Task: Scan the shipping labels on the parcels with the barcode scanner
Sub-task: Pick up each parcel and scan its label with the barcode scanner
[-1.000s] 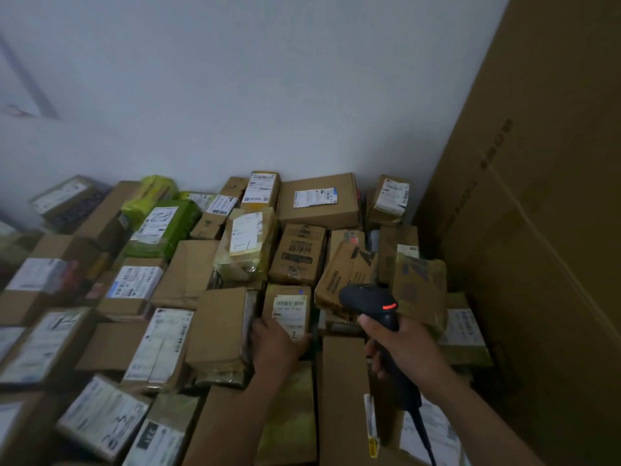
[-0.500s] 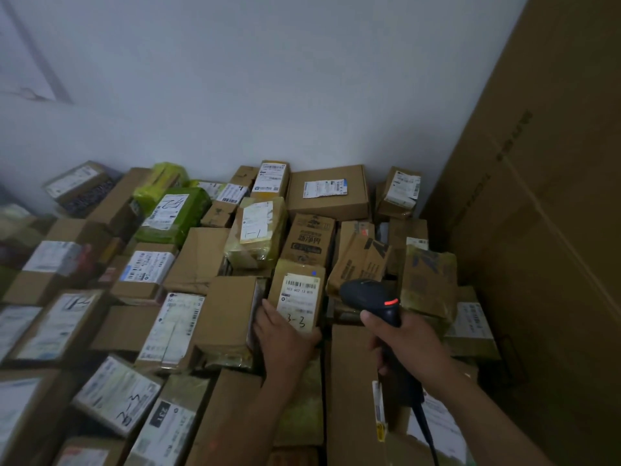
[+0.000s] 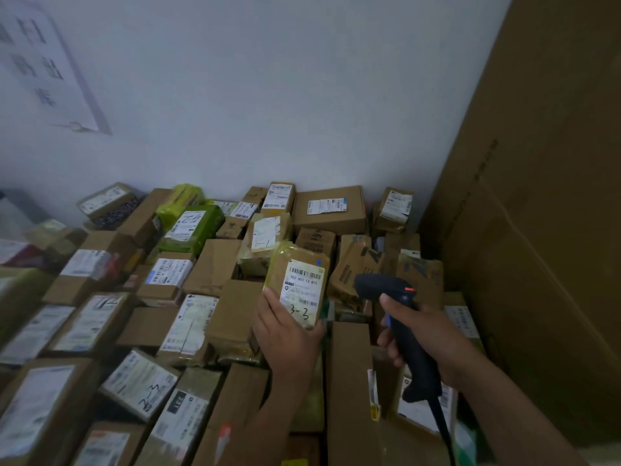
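Head view. The step in hand, as judged from the frame, is reading one label.

**Scene.** Just below the centre of the frame, the left hand [image 3: 289, 338] holds a small brown parcel [image 3: 281, 264]. The parcel is raised above the pile of parcels [image 3: 188, 317] that fills the lower left and middle. Its white label [image 3: 303, 290] faces the camera and is marked "3-3" by hand. To the right of it, and close by, the right hand [image 3: 433, 334] grips the barcode scanner [image 3: 378, 285]. A cable [image 3: 440, 422] runs off toward the lower edge.

**Doing the step well.**
- Turn the scanner's nose squarely onto the barcode strip at the top of the label, not onto the handwritten mark.
- Keep the parcel steady and tilted so that the glossy yellow tape throws no glare.
- Keep the left fingers off the printed bars.
- A small blue spot sits at the label's upper right corner. Whether it is the scanner's aiming light cannot be told.

**Pose.**
- The left forearm rises from the lower centre. The palm cups the parcel's lower left corner, the thumb lies along the left edge, and the remaining fingers are hidden behind the parcel.
- The right forearm enters from the lower right. The fingers are wrapped round the scanner's handle and the thumb rests high, near a red lamp.
- The scanner's head points up and to the left, toward the parcel.

**Surroundings.** A pale wall [image 3: 268, 95] fills the upper frame, and a tall cardboard sheet [image 3: 537, 230] stands at the right.
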Action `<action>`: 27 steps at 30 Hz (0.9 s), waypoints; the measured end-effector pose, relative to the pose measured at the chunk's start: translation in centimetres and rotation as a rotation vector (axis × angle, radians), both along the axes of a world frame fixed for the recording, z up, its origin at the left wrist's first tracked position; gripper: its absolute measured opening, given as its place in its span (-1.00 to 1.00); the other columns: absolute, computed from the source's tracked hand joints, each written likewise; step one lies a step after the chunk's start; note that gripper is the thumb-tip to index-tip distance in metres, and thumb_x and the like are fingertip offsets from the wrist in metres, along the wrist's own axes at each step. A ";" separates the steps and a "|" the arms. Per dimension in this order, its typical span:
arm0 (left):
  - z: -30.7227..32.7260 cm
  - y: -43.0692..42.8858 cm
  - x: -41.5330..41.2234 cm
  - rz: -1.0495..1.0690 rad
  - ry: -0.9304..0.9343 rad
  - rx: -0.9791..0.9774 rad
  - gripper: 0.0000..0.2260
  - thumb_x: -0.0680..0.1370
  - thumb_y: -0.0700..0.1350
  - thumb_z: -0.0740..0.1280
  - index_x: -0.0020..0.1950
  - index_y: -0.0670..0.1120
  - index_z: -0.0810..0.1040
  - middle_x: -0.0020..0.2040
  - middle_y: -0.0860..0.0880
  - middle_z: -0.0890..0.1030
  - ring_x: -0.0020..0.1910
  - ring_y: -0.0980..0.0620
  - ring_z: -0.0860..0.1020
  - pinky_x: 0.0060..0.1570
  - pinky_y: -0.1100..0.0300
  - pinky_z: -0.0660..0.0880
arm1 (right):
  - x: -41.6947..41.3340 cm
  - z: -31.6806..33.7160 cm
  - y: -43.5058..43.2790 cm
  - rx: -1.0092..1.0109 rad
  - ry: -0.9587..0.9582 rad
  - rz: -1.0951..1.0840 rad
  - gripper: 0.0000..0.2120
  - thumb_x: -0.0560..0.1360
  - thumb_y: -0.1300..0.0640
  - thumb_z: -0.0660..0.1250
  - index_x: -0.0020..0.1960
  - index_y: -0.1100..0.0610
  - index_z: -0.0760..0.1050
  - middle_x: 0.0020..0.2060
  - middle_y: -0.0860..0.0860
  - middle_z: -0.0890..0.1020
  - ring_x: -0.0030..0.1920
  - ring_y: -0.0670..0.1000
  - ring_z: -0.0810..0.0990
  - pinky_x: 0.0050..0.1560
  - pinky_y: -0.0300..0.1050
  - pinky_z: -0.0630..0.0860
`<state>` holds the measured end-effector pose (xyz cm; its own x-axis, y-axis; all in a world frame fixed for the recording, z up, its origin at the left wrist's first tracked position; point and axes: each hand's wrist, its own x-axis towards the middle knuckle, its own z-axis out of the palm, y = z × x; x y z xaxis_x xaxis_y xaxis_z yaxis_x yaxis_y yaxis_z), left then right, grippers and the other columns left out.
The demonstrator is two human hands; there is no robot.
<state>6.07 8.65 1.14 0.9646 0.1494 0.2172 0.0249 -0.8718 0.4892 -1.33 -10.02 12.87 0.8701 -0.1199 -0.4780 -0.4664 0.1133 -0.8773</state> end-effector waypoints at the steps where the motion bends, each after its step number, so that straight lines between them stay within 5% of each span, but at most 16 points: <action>1: 0.0 -0.1 -0.1 -0.008 -0.020 0.016 0.17 0.14 0.19 0.65 0.51 -0.32 0.13 0.30 -0.37 0.44 0.23 -0.37 0.47 0.15 -0.24 0.47 | -0.2 0.2 -0.2 0.011 0.008 -0.001 -0.44 0.29 -0.22 0.45 -0.05 0.28 0.54 -0.33 0.19 0.65 -0.44 0.06 0.59 -0.43 -0.13 0.53; 17: -1.0 0.2 -0.9 -0.042 -0.112 0.052 0.16 0.13 0.20 0.65 0.50 -0.34 0.20 0.34 -0.37 0.41 0.29 -0.37 0.43 0.25 -0.26 0.40 | -1.7 0.7 -0.2 0.064 0.012 0.027 -0.42 0.26 -0.22 0.49 -0.09 0.30 0.54 -0.34 0.23 0.64 -0.45 0.09 0.58 -0.44 -0.13 0.52; 23: -1.9 -0.1 -0.5 0.024 0.107 -0.075 0.19 0.24 0.34 0.52 0.58 -0.17 -0.06 0.45 -0.22 0.27 0.40 -0.19 0.26 0.34 -0.10 0.32 | -1.6 0.1 -0.4 0.011 -0.014 -0.012 -0.44 0.28 -0.22 0.48 -0.08 0.29 0.55 -0.34 0.21 0.65 -0.43 0.08 0.60 -0.41 -0.11 0.53; 27: -2.8 0.0 0.9 0.061 0.214 -0.160 0.16 0.26 0.34 0.50 0.58 -0.20 -0.01 0.44 -0.21 0.28 0.40 -0.21 0.27 0.30 -0.10 0.37 | -1.2 -0.5 -0.7 -0.025 0.007 -0.043 -0.44 0.29 -0.22 0.46 -0.07 0.29 0.54 -0.35 0.20 0.65 -0.42 0.08 0.60 -0.39 -0.10 0.54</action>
<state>6.95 8.65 -1.70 0.9741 0.2251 -0.0216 0.1929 -0.7773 0.5989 -2.49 -10.68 12.33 0.8606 -0.1689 -0.4805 -0.4678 0.1109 -0.8768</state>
